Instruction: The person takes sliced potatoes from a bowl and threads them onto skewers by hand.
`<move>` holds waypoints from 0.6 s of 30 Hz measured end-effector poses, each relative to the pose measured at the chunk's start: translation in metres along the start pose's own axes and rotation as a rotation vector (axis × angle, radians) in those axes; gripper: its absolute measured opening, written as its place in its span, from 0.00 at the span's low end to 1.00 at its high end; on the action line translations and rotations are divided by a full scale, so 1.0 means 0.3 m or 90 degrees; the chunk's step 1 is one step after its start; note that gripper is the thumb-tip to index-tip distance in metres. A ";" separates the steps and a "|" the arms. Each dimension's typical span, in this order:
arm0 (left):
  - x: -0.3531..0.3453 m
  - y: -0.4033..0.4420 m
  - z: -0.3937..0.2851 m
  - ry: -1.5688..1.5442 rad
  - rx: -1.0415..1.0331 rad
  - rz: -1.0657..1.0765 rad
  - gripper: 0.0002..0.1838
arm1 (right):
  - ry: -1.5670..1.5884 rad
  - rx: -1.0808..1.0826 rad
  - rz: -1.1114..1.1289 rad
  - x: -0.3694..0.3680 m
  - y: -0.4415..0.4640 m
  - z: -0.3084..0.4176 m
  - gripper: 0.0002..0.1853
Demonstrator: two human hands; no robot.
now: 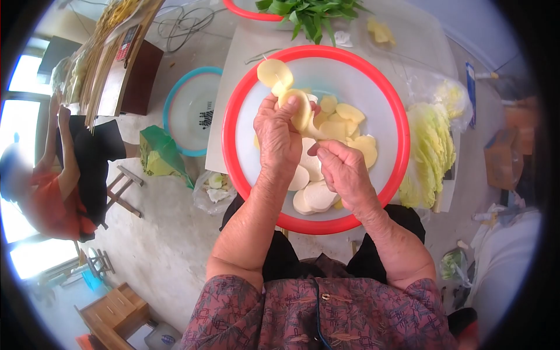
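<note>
My left hand [277,137] is raised over the basin and closed on potato slices [296,109]. Another pale yellow slice [274,72] stands out past its fingers, with a thin skewer tip [265,57] poking through. My right hand [347,175] hovers lower and to the right, thumb and fingers pinched together; whatever they hold is too small to make out. Beneath both hands is a large white basin with a red rim [402,134]. Loose yellow slices [350,112] lie in its far half, and whiter round slices [319,195] lie nearer me.
Leafy cabbage [429,151] lies right of the basin, green leaves [315,14] beyond it. A blue-rimmed basin [166,111] is on the left, near a green bag [160,151]. At far left another person [52,181] works by a wooden table with long sticks [108,64].
</note>
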State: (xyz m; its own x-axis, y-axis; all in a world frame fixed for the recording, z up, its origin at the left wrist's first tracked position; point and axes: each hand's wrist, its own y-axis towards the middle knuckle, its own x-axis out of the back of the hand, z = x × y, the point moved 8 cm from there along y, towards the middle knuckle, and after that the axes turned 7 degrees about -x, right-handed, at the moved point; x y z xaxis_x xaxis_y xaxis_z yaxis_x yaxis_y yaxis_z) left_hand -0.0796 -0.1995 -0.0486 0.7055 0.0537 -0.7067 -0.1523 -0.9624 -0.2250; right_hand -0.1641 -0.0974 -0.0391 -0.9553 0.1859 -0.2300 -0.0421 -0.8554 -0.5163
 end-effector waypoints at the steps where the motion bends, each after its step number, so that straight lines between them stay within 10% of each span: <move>1: -0.002 -0.001 -0.010 0.004 -0.019 -0.007 0.16 | -0.005 0.000 -0.008 -0.003 -0.002 0.001 0.10; 17: -0.005 0.011 -0.003 0.061 -0.024 -0.010 0.19 | -0.095 -0.024 -0.111 0.057 0.005 -0.015 0.11; 18: -0.005 0.009 0.001 0.061 -0.022 -0.010 0.19 | -0.142 0.123 -0.185 0.073 0.003 0.029 0.11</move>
State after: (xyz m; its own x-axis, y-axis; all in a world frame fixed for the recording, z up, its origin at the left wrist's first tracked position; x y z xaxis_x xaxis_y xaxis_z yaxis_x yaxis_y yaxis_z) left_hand -0.0813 -0.2022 -0.0482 0.7709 0.0448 -0.6354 -0.1177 -0.9703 -0.2112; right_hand -0.1877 -0.0982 -0.0374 -0.9346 0.3418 0.0985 -0.3535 -0.8618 -0.3639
